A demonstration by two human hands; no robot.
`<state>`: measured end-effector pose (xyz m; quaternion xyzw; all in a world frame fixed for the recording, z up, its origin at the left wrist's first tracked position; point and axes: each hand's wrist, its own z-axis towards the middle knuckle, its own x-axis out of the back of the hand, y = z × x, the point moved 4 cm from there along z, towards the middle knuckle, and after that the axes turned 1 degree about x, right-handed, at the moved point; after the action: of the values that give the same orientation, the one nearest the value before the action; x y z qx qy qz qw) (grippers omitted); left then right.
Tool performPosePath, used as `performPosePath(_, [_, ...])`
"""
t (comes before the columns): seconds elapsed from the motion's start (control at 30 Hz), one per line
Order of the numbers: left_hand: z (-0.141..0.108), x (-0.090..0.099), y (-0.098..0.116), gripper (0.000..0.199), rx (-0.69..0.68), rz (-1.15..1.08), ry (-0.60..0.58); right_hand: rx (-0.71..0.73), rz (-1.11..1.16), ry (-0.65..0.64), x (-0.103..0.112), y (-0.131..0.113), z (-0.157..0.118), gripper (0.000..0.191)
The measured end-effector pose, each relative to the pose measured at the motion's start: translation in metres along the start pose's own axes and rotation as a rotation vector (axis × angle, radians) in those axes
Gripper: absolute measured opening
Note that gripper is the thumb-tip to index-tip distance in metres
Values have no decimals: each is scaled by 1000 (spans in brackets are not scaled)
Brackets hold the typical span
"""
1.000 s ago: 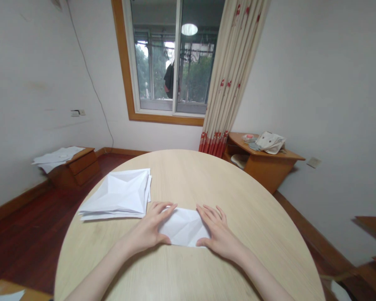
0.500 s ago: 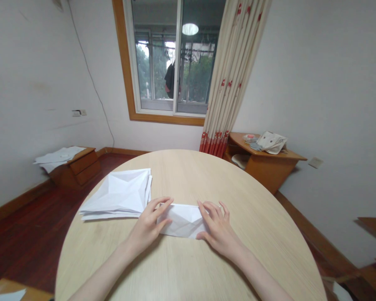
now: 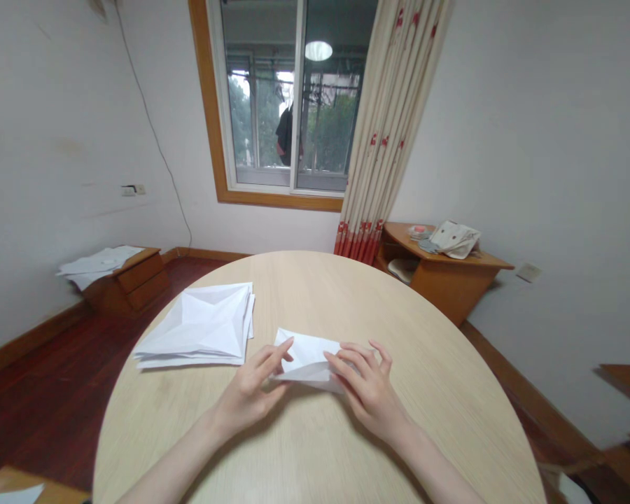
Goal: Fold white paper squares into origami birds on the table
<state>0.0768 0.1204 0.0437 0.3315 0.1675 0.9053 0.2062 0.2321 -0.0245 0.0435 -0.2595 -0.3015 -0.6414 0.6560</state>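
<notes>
Folded paper (image 3: pixel 309 346) at the near middle of the round bench (image 3: pixel 315 455), between the two hands. Far edge angled away, near side showing as a narrow strip along a fold; whether the underside rests on the wood or hangs just above it, cannot tell.

Left hand (image 3: pixel 249 392) pinches the left end, index finger laid over the top. Right hand (image 3: pixel 370 388) grips the right end, fingers curled over the upper face, thumb largely hidden beneath.

Handling, judged by eye: very light, thin, springy along the folds — bends readily, takes a crease and likely keeps it. Probably a little slick, but dry fingertips should hold it. Tears or unwanted kinks seem the main weakness. Best hold is by the two short ends, thumb below and fingers above, light pressure, leaving the middle to flex; a firm squeeze would likely mark it.

Surface matt white, crossed by creases meeting at angles, so faint grey facets show. Outline roughly oblong.

Beyond the left hand, a stack of creased sheets (image 3: pixel 204 322) — same white, edges slightly out of line, the top one puckered into shallow triangular planes. Bench top pale, smooth, with fine wood-like grain and a curved rim.
</notes>
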Motion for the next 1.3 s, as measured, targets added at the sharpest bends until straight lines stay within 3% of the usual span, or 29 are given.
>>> performPosePath(0.17, [-1,2,3,72,9,-77,-81,58,121,75,10,-5,3,34])
performPosePath(0.3, [1,3,2,69,21,-160,-212,99,188,111,15,-8,5,32])
performPosePath(0.5, [1,-5,-8,84,144,-145,-449,155,274,122,21,-10,7,26])
performPosePath(0.8, [-4,-20,-14,92,240,-63,-722,66,400,121,21,3,2,23])
performPosePath(0.9, [-5,-21,-11,88,255,52,-729,43,414,96,22,7,1,21])
performPosePath(1.03, [-6,-21,-11,68,265,148,-708,17,439,-4,23,11,-1,18])
performPosePath(1.3, [-6,-17,-14,43,201,185,-661,-129,434,-205,17,22,-9,14])
